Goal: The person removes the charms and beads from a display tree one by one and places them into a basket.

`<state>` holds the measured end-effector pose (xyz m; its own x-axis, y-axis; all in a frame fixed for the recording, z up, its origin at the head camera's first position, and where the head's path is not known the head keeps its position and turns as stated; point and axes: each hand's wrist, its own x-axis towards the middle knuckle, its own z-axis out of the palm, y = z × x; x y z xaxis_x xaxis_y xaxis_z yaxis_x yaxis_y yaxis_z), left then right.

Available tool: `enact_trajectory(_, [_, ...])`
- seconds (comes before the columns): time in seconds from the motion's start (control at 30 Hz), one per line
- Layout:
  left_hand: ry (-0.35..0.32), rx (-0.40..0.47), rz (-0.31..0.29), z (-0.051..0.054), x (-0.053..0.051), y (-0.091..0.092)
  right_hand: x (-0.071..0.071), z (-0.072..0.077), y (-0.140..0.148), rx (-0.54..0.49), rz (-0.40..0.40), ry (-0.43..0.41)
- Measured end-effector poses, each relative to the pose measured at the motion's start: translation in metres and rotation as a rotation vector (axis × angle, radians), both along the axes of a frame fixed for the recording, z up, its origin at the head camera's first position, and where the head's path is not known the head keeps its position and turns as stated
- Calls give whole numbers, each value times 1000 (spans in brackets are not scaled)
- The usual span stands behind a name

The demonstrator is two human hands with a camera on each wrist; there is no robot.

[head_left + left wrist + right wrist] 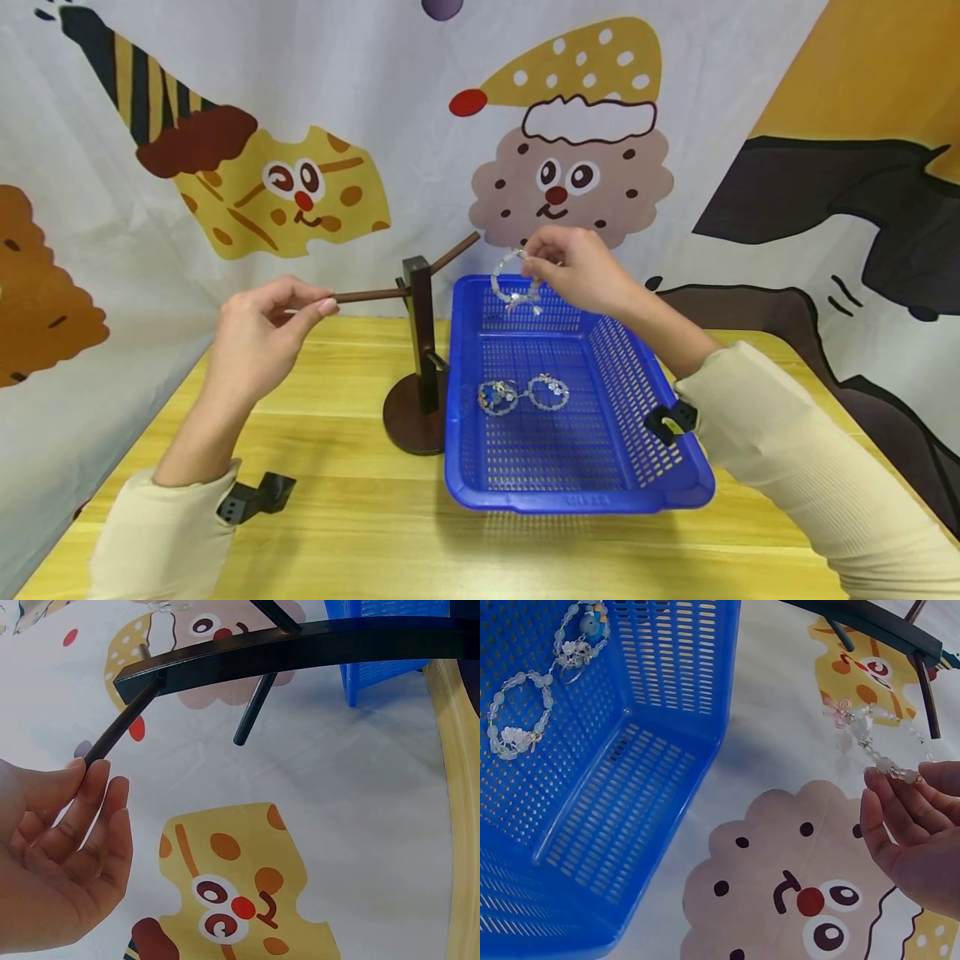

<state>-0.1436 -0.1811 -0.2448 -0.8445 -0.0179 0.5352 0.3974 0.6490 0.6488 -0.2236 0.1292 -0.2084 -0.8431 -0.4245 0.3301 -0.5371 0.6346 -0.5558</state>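
Note:
My left hand [258, 337] pinches the tip of a brown wooden peg [371, 295] on a dark wooden stand [423, 342] with a round base. In the left wrist view, thumb and forefinger meet at that peg's end. Above the back of the blue basket [467, 492], my right hand [573, 268] pinches a bracelet [861, 727] of pale, clear beads with a pink flower charm, which hangs from the fingertips. Two more beaded bracelets lie in the basket: one with a blue charm [592, 627], the other with white flower charms [549, 392].
Both basket and stand are on a yellow wood-grain table [322, 500], the stand at the basket's left side. Further pegs [456, 252] stick out of the post at various heights. Behind the table hangs a white cloth [420, 167] printed with cartoon food.

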Motion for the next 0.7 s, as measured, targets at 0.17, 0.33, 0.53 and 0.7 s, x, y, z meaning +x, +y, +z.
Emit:
enact_trajectory(0.17, [-4,-8,5,0,0,0,0,-3,2,-5,-9,-25])
enact_trajectory(0.33, [-2,-17,10,0,0,-1,-2,-9,6,-1,-10,-32])
enact_trajectory(0.53, [4,-21,12,-1,-1,-1,-7,-24,11,-15,8,-41])
enact_trajectory(0.7, [-1,-25,15,-1,0,-1,-8,-39,16,-38,35,-69])
